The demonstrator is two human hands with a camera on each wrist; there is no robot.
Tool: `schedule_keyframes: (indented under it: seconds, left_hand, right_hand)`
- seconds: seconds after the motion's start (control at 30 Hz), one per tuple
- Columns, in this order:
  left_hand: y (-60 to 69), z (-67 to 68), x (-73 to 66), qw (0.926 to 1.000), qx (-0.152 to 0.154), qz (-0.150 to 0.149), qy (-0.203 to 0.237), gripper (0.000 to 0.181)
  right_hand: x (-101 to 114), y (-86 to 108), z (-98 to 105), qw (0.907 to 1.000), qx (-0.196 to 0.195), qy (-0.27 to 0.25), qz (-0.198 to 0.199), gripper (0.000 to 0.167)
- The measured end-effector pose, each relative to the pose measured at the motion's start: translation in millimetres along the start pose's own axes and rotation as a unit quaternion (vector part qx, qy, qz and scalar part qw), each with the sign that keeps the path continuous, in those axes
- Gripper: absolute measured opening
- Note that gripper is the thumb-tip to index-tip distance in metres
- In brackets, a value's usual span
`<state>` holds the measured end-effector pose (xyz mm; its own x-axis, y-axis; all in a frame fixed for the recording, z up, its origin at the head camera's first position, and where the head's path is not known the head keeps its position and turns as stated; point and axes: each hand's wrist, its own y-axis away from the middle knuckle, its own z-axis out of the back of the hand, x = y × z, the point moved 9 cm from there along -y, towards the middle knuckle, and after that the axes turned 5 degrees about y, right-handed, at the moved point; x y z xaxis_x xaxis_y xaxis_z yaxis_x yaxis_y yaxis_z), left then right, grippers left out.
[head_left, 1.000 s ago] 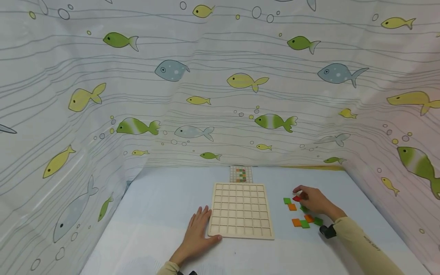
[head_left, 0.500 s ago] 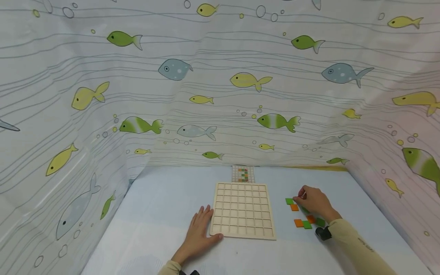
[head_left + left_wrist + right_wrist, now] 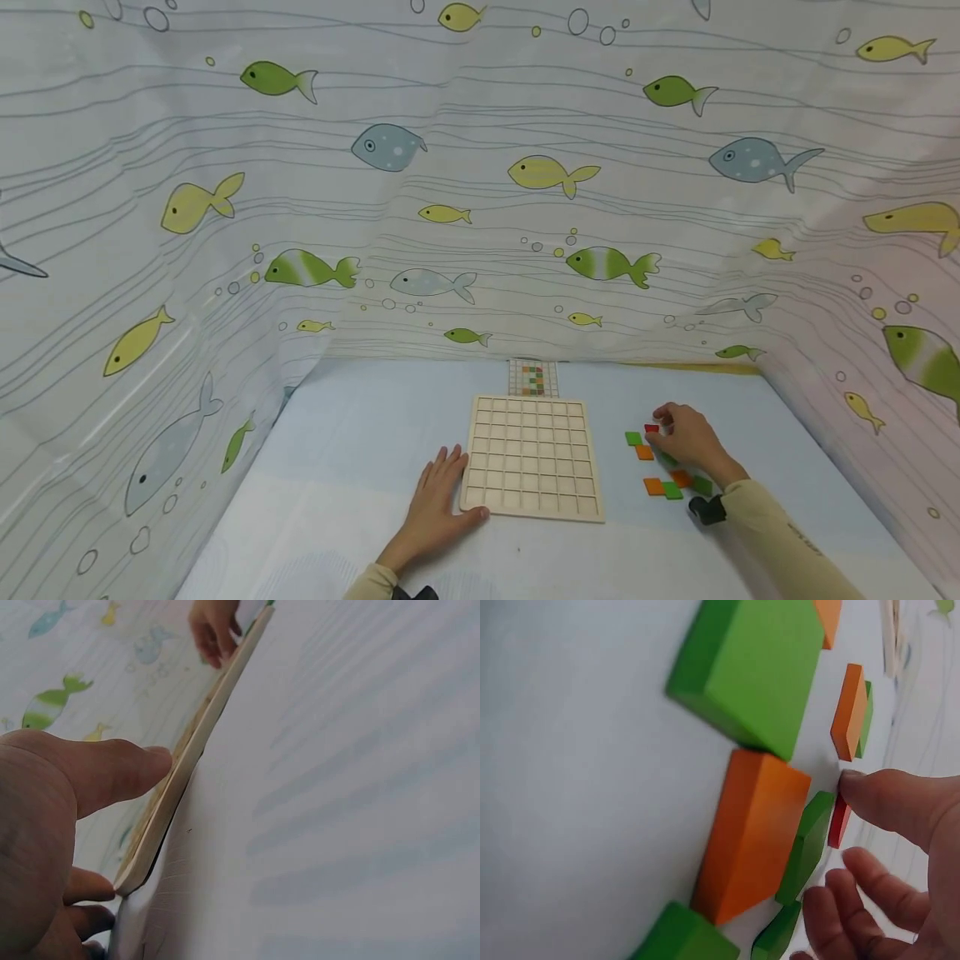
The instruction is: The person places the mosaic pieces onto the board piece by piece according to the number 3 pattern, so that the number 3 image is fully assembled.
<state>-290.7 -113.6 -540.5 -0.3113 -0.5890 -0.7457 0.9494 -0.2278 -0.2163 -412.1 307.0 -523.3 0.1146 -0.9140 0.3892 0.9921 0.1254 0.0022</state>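
Observation:
My left hand (image 3: 438, 508) rests at the near left corner of a wooden grid board (image 3: 532, 458), fingers spread along its left side. In the left wrist view its thumb (image 3: 120, 776) lies at the board's rim. To the right of the board, my right hand (image 3: 690, 437) is over a group of coloured square tiles. A red tile (image 3: 651, 428) lies by its thumb and index finger. The right wrist view shows the thumb (image 3: 885, 799) at the red tile (image 3: 839, 823), with the other fingers apart from it. Green tiles (image 3: 750, 675) and orange tiles (image 3: 750, 832) lie nearby.
Behind the board lies a small card (image 3: 533, 379) printed with a grid and coloured squares. An orange tile (image 3: 644, 452) and a green tile (image 3: 633, 438) lie nearest the board's right side. A fish-patterned curtain (image 3: 480, 208) surrounds the table.
The red tile, tilted at the right fingers and then mostly hidden by them, now shows lying on the table with the fingers spread apart. The left hand stays on the board.

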Motion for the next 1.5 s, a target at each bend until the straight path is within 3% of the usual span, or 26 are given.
schedule_keyframes:
  seconds: [0.13,0.3,0.43,0.63,0.87,1.03,1.27,1.5]
  left_hand:
    - [1.0,2.2,-4.1,0.9999,0.002,-0.006,-0.009,0.087]
    - [1.4,2.9,-4.0,0.9999,-0.001,-0.009,-0.014,0.087]
    - [0.6,1.6,-2.5,0.9999,0.000,-0.007,-0.010,0.087]
    - [-1.7,1.4,-3.0,0.9998,-0.002,-0.013,-0.012,0.087]
    - [-3.9,-1.3,0.2,1.0000,0.005,0.000,-0.006,0.088]
    - [-1.9,-0.6,0.3,1.0000,0.001,-0.005,-0.006,0.087]
    - [0.5,2.0,-2.7,0.9998,-0.006,-0.014,-0.016,0.082]
    - [1.2,2.4,-5.2,0.9997,-0.005,-0.014,-0.017,0.081]
  right_hand:
    - [-4.0,2.5,2.6,0.9995,0.002,0.010,-0.030,0.043]
    - [-5.0,-1.2,-1.4,0.9994,0.015,-0.001,-0.031,0.039]
    - [-0.9,-4.1,-5.5,0.9996,0.026,0.004,-0.004,0.037]
    - [11.2,-2.5,-7.4,0.9959,0.012,0.069,0.057,0.034]
    - [18.6,-3.1,-7.8,0.9948,0.001,0.076,0.068,0.035]
    - [37.3,-5.8,-7.7,0.9943,0.000,0.052,0.093,0.033]
    - [79.9,-5.0,-7.3,0.9863,-0.015,0.042,0.159,0.027]
    - [100.8,-14.2,-19.0,0.9851,-0.007,0.031,0.169,0.029]
